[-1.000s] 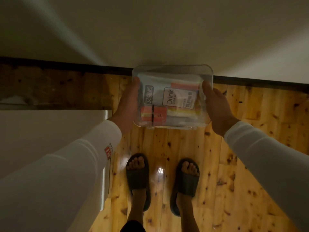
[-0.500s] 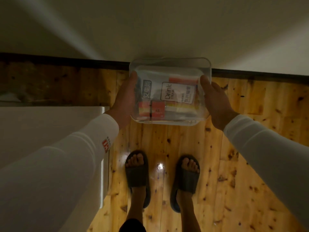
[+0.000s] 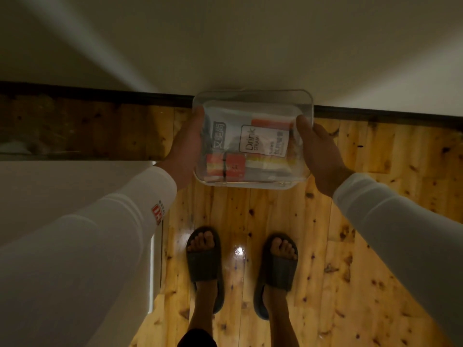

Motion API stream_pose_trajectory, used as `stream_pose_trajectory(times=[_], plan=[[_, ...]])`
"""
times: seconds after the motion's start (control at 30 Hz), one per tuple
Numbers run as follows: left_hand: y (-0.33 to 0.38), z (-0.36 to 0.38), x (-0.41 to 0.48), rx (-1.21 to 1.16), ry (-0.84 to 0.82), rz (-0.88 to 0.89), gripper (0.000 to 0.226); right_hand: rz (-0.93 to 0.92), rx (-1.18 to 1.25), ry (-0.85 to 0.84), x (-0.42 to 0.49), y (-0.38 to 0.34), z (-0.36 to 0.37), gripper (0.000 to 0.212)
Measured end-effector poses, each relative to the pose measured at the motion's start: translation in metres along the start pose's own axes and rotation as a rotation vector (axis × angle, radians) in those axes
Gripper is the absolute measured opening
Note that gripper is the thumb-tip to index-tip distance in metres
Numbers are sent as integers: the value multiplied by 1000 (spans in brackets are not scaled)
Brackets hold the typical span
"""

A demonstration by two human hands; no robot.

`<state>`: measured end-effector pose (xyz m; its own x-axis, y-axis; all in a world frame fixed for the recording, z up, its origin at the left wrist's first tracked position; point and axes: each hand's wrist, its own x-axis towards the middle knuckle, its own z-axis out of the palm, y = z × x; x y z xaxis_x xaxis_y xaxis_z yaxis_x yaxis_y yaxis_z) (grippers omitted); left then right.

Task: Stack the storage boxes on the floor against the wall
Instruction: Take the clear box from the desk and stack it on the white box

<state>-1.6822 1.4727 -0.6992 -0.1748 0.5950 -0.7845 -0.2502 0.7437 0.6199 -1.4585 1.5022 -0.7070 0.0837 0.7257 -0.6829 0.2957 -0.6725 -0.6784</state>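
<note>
A clear plastic storage box (image 3: 253, 106) hangs in the air in front of me, above the wooden floor (image 3: 250, 216) and close to the white wall (image 3: 250, 46). Inside it lie a white "Drink Straw" packet and red and orange packs. My left hand (image 3: 186, 149) grips the box's left side. My right hand (image 3: 319, 154) grips its right side. Both arms wear white sleeves. No other storage box shows in this view.
A dark skirting strip (image 3: 100, 96) runs along the foot of the wall. A white furniture surface (image 3: 62, 186) fills the left side beside my left arm. My feet in dark slippers (image 3: 204, 256) stand on the floor below the box.
The box, held in both hands, has moved slightly away from me towards the wall. The grip on its two sides is the same.
</note>
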Motion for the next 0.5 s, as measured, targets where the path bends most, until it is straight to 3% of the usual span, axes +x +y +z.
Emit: stream_pose_trajectory(times=[0.2,0.5], plan=[[-1,1,0,20,5,-13,41,36,17,3,-2,3,2,31],[2,1,-1,56,14,-15,53,49,31,37,-6,8,2,49]])
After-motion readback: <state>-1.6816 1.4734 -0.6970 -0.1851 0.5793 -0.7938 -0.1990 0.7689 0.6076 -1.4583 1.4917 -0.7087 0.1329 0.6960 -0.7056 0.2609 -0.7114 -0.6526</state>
